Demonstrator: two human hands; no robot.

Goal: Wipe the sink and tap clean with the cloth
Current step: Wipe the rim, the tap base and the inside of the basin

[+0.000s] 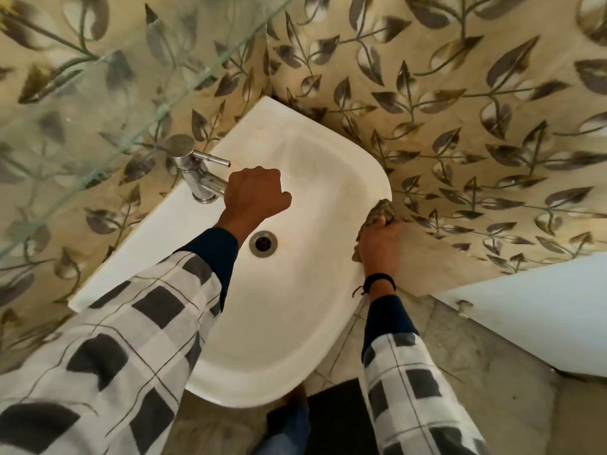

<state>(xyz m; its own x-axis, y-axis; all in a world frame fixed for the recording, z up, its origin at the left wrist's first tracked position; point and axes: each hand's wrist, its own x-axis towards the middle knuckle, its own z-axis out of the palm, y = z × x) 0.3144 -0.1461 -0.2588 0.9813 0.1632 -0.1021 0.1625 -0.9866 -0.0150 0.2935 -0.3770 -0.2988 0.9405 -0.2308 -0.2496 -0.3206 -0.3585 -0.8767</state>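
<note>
Walls: leaf-patterned tiles (460, 126) fill the frame from 9 through 12 to 3 o'clock and meet the sink's back edges.
Glass panel: clear sheet (98, 93) at 10 o'clock, its edge slanting above the tap.
Sink: white basin (289, 323) at centre; its rounded rim stands free from 3 to 6 o'clock.
White panel: (525, 307) at 4 o'clock, apart from the rim, floor between.
Mat: dark (341, 418), at 6 o'clock under the front rim.
Left hand: (254, 195) just above centre, fingers curled round the spout end.
Right hand: (379, 241) at 3 o'clock, fingers gripping the cloth.
Tap: chrome (200, 178) at 10 o'clock on the ledge.
Cloth: bunched (381, 210), pressed on the rim's outer edge at 3 o'clock.
Drain: (262, 243) centre, uncovered, between the hands.
</note>
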